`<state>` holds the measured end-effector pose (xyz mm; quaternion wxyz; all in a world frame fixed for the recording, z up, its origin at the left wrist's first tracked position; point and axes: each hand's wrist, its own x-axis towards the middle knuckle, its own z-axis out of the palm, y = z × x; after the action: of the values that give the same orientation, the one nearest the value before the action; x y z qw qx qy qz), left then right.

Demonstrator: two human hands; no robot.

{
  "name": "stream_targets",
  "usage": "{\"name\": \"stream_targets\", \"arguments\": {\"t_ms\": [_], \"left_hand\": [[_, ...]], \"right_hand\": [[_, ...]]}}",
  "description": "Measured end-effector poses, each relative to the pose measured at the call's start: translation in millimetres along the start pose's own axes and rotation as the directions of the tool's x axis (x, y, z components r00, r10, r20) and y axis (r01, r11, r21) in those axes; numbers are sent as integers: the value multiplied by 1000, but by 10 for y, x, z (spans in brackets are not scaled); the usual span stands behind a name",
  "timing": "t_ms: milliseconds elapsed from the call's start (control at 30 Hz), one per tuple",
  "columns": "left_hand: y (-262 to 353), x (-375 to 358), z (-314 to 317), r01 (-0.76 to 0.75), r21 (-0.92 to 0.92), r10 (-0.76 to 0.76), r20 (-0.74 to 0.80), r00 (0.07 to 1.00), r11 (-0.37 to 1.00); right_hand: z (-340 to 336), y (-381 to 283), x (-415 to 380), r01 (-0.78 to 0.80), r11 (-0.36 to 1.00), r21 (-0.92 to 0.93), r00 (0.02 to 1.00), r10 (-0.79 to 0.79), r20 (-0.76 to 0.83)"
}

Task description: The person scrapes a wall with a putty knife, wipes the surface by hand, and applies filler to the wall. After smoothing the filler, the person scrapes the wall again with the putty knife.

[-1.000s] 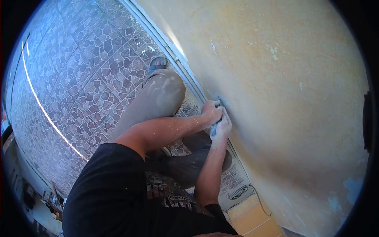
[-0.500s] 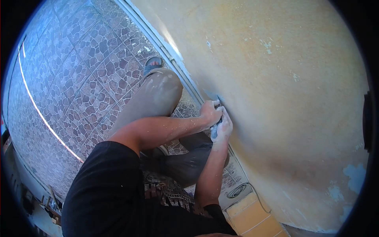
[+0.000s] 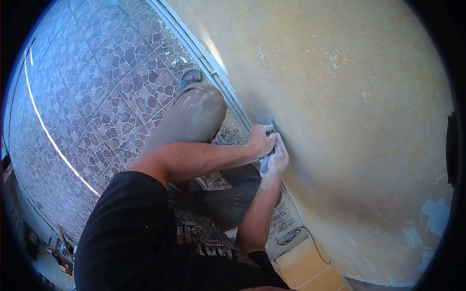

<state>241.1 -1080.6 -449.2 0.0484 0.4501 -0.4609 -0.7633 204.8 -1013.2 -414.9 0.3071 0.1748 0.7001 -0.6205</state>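
Both my hands grip one scraper low against the yellow-orange wall (image 3: pixel 349 111). My left hand (image 3: pixel 260 140) wraps the upper part of the tool, close to its blade (image 3: pixel 266 119), which lies flat on the wall near the baseboard. My right hand (image 3: pixel 276 160) is closed around the grey handle (image 3: pixel 264 165) just below. Both hands and forearms are dusted white. Most of the tool is hidden inside my fingers.
I crouch on a stone-patterned tile floor (image 3: pixel 97 97), my dusty knee (image 3: pixel 201 109) and sandalled foot (image 3: pixel 189 77) beside the baseboard (image 3: pixel 213 68). A coiled cable (image 3: pixel 290 235) and an orange box (image 3: pixel 306 269) lie by the wall at the bottom. Blue patches (image 3: pixel 434 211) show where paint has flaked.
My hands and the scraper shifted only slightly along the wall, staying pressed at the same low spot; the view wobbled a little.
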Motion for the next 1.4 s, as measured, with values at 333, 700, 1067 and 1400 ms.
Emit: {"name": "stream_targets", "arguments": {"t_ms": [333, 700, 1067, 1400], "left_hand": [[-168, 196, 41, -15, 47, 19, -92, 996, 999], [-509, 447, 145, 37, 123, -16, -168, 986, 992], [-448, 402, 181, 144, -122, -155, -84, 984, 982], [-924, 668, 319, 176, -14, -176, -54, 983, 984]], "right_hand": [[51, 140, 166, 90, 982, -163, 994, -78, 81], [68, 298, 389, -10, 993, -119, 1000, 12, 12], [-111, 372, 557, -70, 992, -107, 997, 72, 14], [-213, 571, 769, -154, 987, -52, 988, 154, -1]]}}
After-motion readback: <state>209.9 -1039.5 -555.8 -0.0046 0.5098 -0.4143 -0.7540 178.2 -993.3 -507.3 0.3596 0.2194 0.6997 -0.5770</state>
